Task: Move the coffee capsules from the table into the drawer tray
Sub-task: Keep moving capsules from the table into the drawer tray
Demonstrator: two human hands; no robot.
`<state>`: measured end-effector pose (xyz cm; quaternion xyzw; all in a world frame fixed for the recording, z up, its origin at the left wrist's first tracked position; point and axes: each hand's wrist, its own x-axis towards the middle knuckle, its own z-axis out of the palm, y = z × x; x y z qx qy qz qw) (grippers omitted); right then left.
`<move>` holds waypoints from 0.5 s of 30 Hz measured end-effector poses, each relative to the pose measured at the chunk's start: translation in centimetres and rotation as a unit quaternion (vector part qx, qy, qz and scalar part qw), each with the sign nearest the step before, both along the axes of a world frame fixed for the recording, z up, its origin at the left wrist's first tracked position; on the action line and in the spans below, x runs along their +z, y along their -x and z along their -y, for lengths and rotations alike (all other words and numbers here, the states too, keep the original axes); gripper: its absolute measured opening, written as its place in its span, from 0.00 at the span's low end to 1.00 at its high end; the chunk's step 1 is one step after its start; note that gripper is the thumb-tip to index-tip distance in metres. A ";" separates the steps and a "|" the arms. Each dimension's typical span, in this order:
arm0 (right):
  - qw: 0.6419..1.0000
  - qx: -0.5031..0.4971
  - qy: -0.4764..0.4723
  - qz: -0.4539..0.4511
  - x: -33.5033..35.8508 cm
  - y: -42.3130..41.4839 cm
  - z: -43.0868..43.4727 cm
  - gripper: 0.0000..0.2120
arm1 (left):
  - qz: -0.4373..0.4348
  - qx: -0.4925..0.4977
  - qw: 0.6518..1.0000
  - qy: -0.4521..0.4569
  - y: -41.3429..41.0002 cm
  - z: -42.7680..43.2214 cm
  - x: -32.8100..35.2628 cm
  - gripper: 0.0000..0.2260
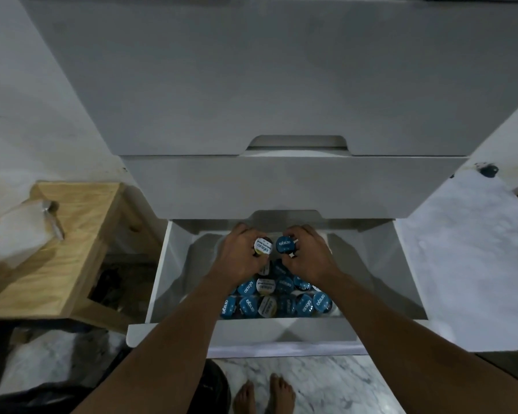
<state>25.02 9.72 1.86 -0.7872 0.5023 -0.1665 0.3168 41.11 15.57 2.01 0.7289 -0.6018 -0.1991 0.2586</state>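
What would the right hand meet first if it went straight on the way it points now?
Probably the back wall of the drawer tray. The right hand, gripping a blue-lidded capsule, points that way and nothing shows between, though depth is unclear.

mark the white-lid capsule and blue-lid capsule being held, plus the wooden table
white-lid capsule [259, 249], head view, centre of its lid
blue-lid capsule [284, 245], head view, centre of its lid
wooden table [87, 231], head view, bare part of its top

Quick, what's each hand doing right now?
Left hand: closed, holding a small round white-lidded coffee capsule.
Right hand: closed, holding a small round blue-lidded coffee capsule.
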 end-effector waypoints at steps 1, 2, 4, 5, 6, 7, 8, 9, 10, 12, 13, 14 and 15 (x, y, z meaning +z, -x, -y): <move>1.000 0.000 -0.003 0.001 -0.1 -0.1 0.0 0.22 | 0.004 -0.001 1.000 0.001 0.0 0.0 -0.1 0.16; 1.000 -0.001 -0.006 0.002 -0.1 -0.1 -0.1 0.23 | 0.008 -0.003 1.000 0.003 0.0 0.0 -0.1 0.16; 1.000 0.001 -0.010 0.003 -0.3 -0.1 -0.1 0.24 | 0.016 -0.004 1.000 -0.002 -0.1 0.1 0.0 0.18; 1.000 0.004 -0.008 0.005 -0.3 -0.2 -0.1 0.24 | 0.020 -0.003 1.000 -0.003 -0.1 0.2 0.0 0.18; 1.000 0.007 -0.005 0.004 -0.4 -0.2 -0.1 0.24 | 0.024 -0.005 1.000 -0.002 -0.1 0.2 -0.1 0.18; 1.000 0.009 0.000 0.003 -0.4 -0.2 0.0 0.24 | 0.029 -0.008 1.000 -0.003 -0.1 0.3 -0.1 0.18; 1.000 0.009 0.005 -0.001 -0.4 -0.3 0.0 0.24 | 0.034 -0.013 0.999 -0.006 -0.1 0.3 0.0 0.18; 1.000 0.009 0.011 -0.004 -0.4 -0.4 0.0 0.23 | 0.040 -0.016 0.999 -0.010 -0.1 0.3 0.0 0.17; 1.000 0.009 0.016 -0.006 -0.4 -0.4 0.0 0.23 | 0.045 -0.018 0.999 -0.010 -0.1 0.3 0.0 0.17; 1.000 0.009 0.021 -0.012 -0.5 -0.5 0.1 0.23 | 0.056 -0.018 0.998 -0.006 -0.1 0.4 -0.1 0.16; 1.000 0.010 0.021 -0.015 -0.5 -0.5 0.2 0.23 | 0.061 -0.017 0.998 -0.003 -0.2 0.5 -0.1 0.15; 1.000 0.010 0.019 -0.019 -0.6 -0.6 0.2 0.23 | 0.064 -0.016 0.998 -0.002 -0.2 0.6 -0.2 0.15; 1.000 0.010 0.018 -0.022 -0.6 -0.6 0.3 0.23 | 0.066 -0.014 0.998 -0.003 -0.2 0.7 -0.2 0.15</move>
